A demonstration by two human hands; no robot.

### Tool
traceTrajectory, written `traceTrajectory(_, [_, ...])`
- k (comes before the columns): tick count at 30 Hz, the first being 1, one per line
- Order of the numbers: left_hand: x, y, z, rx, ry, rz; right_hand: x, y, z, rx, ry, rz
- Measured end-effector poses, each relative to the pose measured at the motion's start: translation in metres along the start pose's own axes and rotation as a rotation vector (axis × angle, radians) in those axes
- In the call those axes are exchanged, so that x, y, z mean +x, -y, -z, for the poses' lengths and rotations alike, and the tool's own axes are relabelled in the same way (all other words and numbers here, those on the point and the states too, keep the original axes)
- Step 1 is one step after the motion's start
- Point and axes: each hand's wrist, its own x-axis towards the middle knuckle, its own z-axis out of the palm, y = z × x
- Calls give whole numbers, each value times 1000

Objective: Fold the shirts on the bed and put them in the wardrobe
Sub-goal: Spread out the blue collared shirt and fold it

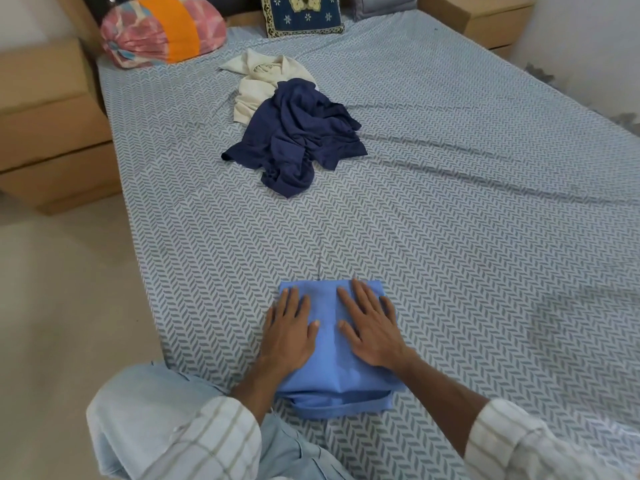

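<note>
A light blue shirt (pixel 330 372), folded into a compact rectangle, lies on the bed (pixel 467 237) near its front edge. My left hand (pixel 289 332) presses flat on the fold's left side with straight fingers. My right hand (pixel 372 327) presses flat on its right side, fingers spread. Farther up the bed a crumpled navy shirt (pixel 298 136) lies in a heap. A crumpled cream shirt (pixel 258 83) lies just behind it, partly under the navy one. No wardrobe is in view.
A pink and orange bundle (pixel 162 29) and a dark blue patterned cushion (pixel 303 13) sit at the head of the bed. Wooden bedside units stand at the left (pixel 52 123) and the far right (pixel 488 19). Beige floor (pixel 69 289) runs along the left.
</note>
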Motion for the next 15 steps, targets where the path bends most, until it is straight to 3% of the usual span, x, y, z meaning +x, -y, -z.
traceTrajectory(3, [-5, 7, 3, -157, -185, 250, -5, 0, 17, 149, -131, -355])
traceTrajectory(6, [-2, 7, 14, -225, -91, 465, 0, -2, 35, 341, -98, -622])
traceTrajectory(12, [19, 21, 21, -691, 152, 687, 17, -10, 42, 670, 96, -736])
traceTrajectory(15, [17, 19, 23, -747, 203, 691, 17, -8, 46, 679, 182, -707])
